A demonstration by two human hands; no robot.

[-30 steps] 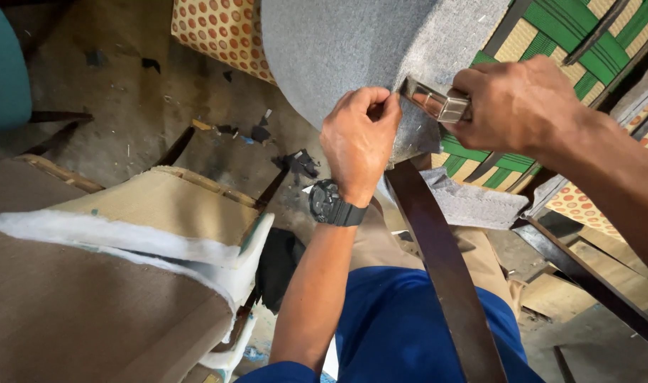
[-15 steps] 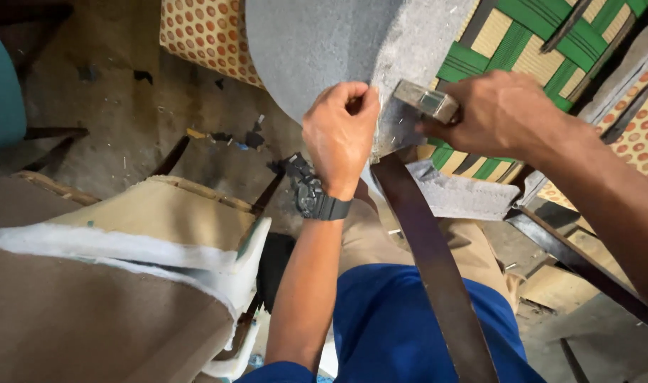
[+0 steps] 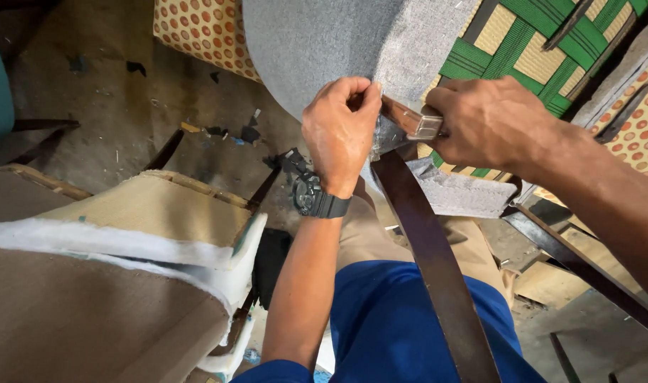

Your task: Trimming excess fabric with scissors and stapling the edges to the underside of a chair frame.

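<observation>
My left hand (image 3: 342,135) pinches the edge of a grey fabric cover (image 3: 317,50) stretched over a rounded chair part. A dark watch (image 3: 317,200) sits on that wrist. My right hand (image 3: 491,124) grips a small tool with a brown handle and a metal collar (image 3: 416,122), its tip pressed at the fabric edge right by my left fingers. A dark brown wooden chair leg (image 3: 430,262) runs down from under both hands toward my lap. Green and tan woven webbing (image 3: 508,50) shows on the chair's underside behind my right hand.
An upholstered seat with tan cloth and white foam padding (image 3: 125,245) lies at the lower left. Orange dotted fabric (image 3: 196,32) shows at the top left and far right. Another dark chair leg (image 3: 586,273) slants at the right. Scraps litter the dirty floor (image 3: 125,106).
Both hands have drifted slightly downward and closer together at the fabric edge. The tool has tilted so its handle now points toward my left fingers.
</observation>
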